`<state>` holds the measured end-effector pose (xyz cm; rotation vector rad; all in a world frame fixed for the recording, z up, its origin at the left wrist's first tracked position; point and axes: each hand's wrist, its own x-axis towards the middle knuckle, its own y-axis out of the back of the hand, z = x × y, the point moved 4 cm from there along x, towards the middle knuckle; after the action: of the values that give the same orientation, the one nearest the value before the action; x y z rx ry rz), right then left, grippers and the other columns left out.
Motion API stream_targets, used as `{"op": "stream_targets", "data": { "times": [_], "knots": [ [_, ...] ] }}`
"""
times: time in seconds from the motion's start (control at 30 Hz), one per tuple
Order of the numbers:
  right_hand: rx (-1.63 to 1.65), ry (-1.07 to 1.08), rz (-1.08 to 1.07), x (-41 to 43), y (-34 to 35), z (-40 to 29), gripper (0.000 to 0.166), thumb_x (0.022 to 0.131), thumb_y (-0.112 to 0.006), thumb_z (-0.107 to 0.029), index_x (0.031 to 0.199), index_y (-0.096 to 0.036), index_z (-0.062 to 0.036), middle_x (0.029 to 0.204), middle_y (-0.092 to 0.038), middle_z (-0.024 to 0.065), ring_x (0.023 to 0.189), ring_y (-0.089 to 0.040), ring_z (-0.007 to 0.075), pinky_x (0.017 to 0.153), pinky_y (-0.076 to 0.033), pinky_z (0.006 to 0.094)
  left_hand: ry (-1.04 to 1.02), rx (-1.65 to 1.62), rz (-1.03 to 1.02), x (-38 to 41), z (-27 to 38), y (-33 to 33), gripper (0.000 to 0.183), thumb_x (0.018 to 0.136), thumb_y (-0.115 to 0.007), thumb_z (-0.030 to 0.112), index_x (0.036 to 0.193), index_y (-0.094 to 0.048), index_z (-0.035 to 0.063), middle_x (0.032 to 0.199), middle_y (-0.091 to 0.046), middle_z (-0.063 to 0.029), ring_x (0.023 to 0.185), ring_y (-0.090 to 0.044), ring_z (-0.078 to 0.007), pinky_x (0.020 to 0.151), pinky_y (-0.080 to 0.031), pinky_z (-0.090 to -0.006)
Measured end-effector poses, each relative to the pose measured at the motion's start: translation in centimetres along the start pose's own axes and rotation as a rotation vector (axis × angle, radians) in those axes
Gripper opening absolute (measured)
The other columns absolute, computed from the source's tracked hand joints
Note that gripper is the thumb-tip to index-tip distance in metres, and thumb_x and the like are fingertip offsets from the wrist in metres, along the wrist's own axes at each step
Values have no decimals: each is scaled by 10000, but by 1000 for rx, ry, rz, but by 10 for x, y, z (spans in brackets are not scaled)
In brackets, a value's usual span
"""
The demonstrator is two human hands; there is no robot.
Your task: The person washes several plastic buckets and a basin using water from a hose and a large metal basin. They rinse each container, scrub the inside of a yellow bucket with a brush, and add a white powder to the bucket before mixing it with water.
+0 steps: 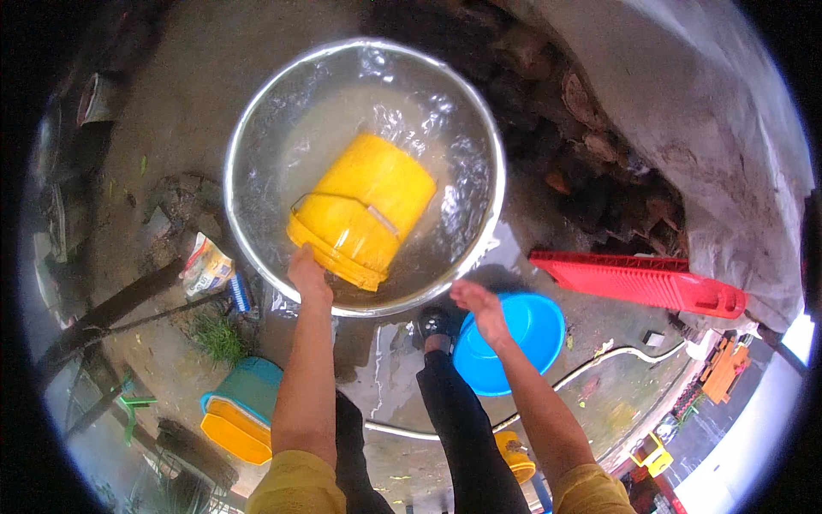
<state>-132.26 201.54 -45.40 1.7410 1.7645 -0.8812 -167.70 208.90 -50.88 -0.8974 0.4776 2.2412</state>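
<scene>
A large round metal basin [276, 109] with water in it stands before me on the ground. A yellow plastic bucket [379, 186] with a wire handle lies on its side in the basin, its rim towards me. My left hand [310, 273] grips the bucket's rim, with the fingers partly hidden behind it. My right hand [481, 311] is just outside the basin's near right edge, above a blue plastic basin [539, 347]; it holds nothing and its fingers are partly apart.
A red plastic board or crate [636, 279] lies at the right near a grey sheet [713, 148]. A pale hose [597, 360] crosses the wet ground. Blue-green and orange containers [241, 430] stand lower left, near a crumpled packet [207, 266]. A small yellow bucket [514, 453] is behind my leg.
</scene>
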Motion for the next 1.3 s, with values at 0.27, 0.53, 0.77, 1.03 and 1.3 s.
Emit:
{"op": "stream_targets", "data": {
  "times": [0.27,0.53,0.77,1.03,1.3],
  "knots": [
    [-505,121,193,112,-18,36,411,923,-519,-242,1315,-503,-116,1191,-575,204,1106,-562,303,996,-395,361,152,206,11,38,43,31,434,952,-532,306,1273,-466,22,1209,-544,-154,1128,-528,-313,972,-418,-453],
    [-10,569,330,179,-48,0,262,910,-548,-167,1151,-578,-69,1102,-610,125,1038,-578,252,927,-450,399,-1116,1296,-434,15,88,-71,460,876,-577,322,1260,-520,75,1352,-464,-193,1261,-412,-360,1043,-317,-484],
    [-655,821,-249,113,-209,-77,331,936,-517,-336,1164,-617,-117,1119,-626,112,1091,-566,254,982,-410,442,-875,1490,-355,-14,102,-29,476,788,-676,331,1119,-577,3,1189,-548,-220,1141,-487,-370,1017,-360,-448],
    [-1117,458,172,245,-101,-92,416,875,-568,-232,1277,-561,-125,1335,-514,155,1246,-463,356,1059,-351,425,-482,908,-24,54,74,29,672,622,-765,215,1213,-531,-2,1135,-612,-207,1081,-586,-344,1008,-404,-386],
    [941,365,-201,288,-41,-31,210,964,-513,-245,942,-639,-79,905,-663,109,849,-644,253,813,-527,361,-509,790,-34,50,103,5,700,623,-749,112,1253,-487,-40,1131,-618,-205,1023,-618,-301,896,-480,-344]
  ]
}}
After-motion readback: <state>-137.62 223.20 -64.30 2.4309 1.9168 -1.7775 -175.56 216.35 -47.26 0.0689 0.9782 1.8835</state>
